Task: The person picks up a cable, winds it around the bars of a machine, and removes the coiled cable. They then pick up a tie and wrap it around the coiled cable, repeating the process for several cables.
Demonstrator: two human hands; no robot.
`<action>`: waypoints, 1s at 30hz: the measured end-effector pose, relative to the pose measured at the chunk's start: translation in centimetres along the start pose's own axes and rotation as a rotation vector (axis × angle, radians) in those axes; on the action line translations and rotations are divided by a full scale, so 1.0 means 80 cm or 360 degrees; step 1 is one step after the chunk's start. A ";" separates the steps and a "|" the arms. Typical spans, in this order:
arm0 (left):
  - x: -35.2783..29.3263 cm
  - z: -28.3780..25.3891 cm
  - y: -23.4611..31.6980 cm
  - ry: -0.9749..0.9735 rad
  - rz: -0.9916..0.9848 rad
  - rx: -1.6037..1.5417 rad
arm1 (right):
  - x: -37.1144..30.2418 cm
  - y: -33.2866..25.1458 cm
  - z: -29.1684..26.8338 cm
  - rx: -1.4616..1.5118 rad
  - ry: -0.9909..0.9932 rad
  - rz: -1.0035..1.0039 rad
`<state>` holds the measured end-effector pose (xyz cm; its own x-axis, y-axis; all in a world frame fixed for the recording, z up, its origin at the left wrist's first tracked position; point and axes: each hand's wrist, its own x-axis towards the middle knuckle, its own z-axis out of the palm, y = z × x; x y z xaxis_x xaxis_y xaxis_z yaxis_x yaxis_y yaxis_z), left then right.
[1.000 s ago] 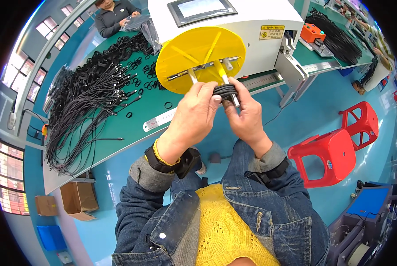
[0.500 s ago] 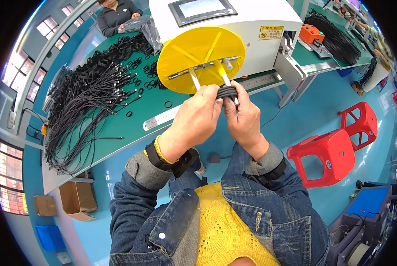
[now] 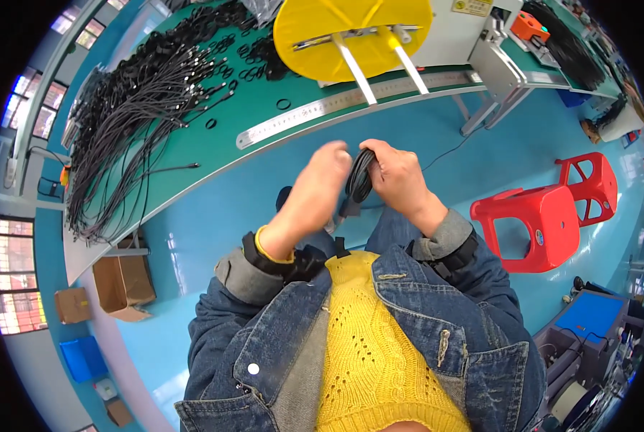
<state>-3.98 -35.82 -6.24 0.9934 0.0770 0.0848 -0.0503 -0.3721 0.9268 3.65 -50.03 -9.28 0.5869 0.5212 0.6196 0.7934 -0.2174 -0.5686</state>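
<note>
- Black cable coil — several turns bundled into a narrow, elongated loop
- Tilted slightly, upper end toward the person's right
- Held in mid-air, its upper end gripped by the right hand

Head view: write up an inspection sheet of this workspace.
Surface: green tabletop, metal ruler along its front edge.
Work items: coiled black cable, held clear of the bare prongs on the yellow disc.
Clutter: small black rings scattered on the tabletop.
Hands: right hand grips the coil; left hand is blurred beside it, contact unclear.
Cables: large black cable heap at left, some ends hanging near the front edge; thin cord on the floor.
Surroundings: two red plastic stools at right, open cardboard box at left.
</note>
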 end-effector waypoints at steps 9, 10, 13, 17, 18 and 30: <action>-0.022 -0.020 -0.021 -0.0469 -0.0664 -0.1213 | 0.002 -0.001 0.057 0.0183 -0.0241 0.0011; -0.022 -0.022 -0.024 -0.0516 -0.0789 -0.1079 | 0.000 0.003 0.057 0.0150 -0.0307 -0.0036; -0.013 -0.032 -0.060 -0.0766 -0.1091 -0.1010 | -0.004 0.007 0.056 0.0098 -0.0452 -0.0119; -0.004 -0.023 -0.056 -0.1119 -0.1249 -0.0568 | 0.005 0.008 0.049 -0.0559 -0.1074 -0.0494; -0.003 -0.022 -0.054 -0.1227 -0.1239 -0.0357 | 0.006 0.009 0.050 -0.0427 -0.1100 -0.0406; -0.018 -0.018 -0.084 -0.0730 -0.1243 -0.0911 | -0.029 0.032 0.091 0.0325 -0.0994 0.0317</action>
<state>-5.20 -32.09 -12.04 0.7092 -0.2930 -0.6413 0.6937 0.1279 0.7088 3.15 -45.77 -16.16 0.4665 0.8789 0.0995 0.5979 -0.2304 -0.7678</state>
